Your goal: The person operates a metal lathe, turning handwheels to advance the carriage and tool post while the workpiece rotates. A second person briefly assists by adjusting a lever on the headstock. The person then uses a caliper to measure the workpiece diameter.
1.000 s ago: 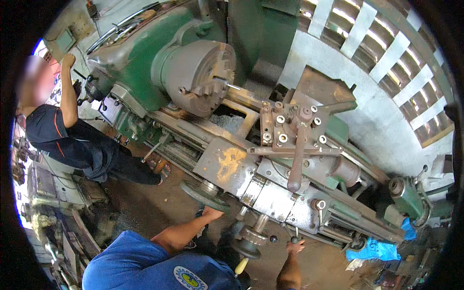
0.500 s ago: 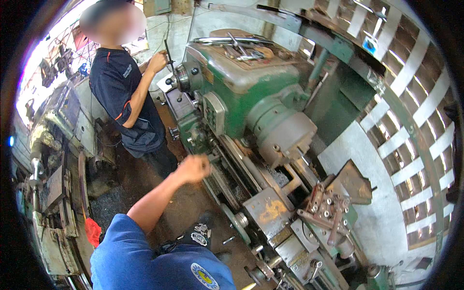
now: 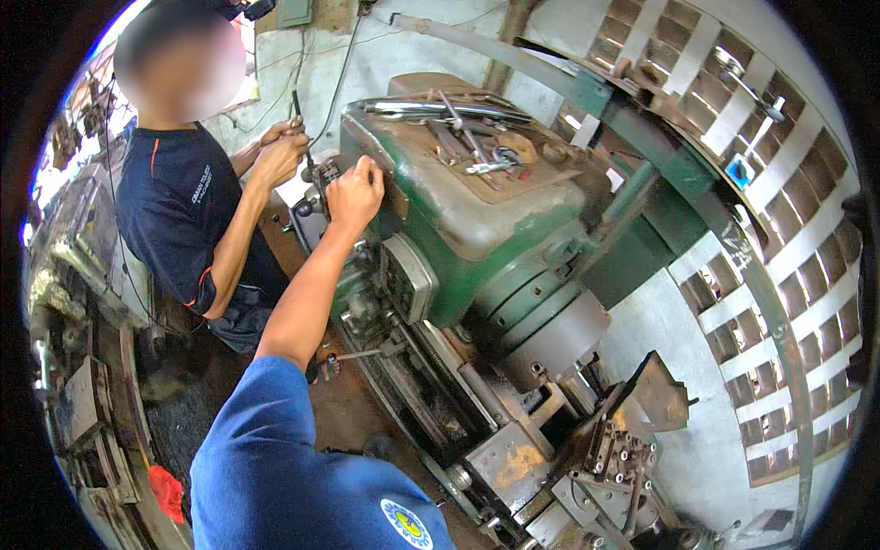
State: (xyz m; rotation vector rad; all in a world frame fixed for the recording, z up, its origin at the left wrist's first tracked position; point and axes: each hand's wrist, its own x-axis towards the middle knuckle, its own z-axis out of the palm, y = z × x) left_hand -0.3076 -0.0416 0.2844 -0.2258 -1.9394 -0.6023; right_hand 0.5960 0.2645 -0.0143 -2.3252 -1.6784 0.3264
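My left hand (image 3: 356, 195) reaches up to the front upper end of the green lathe headstock (image 3: 440, 174), beside the round control dial with levers (image 3: 321, 176). Its fingers are curled closed, and whatever they grip, if anything, is hidden behind the hand. A co-worker in a dark shirt (image 3: 188, 206) stands just left of it. That person's hands (image 3: 282, 151) are together around an upright black rod (image 3: 297, 108). My right hand is out of view.
Wrenches and other metal tools (image 3: 467, 137) lie on top of the headstock. The large chuck (image 3: 555, 335) faces the carriage (image 3: 513, 467) and tool post (image 3: 619, 458). A slanting lever (image 3: 362, 353) juts out by the bed. Another machine (image 3: 92, 394) with a red cloth (image 3: 166, 493) stands left.
My left hand has moved forward from above the front of the lathe bed to the headstock's controls. The co-worker's second hand now shows by the black rod. The view has shifted.
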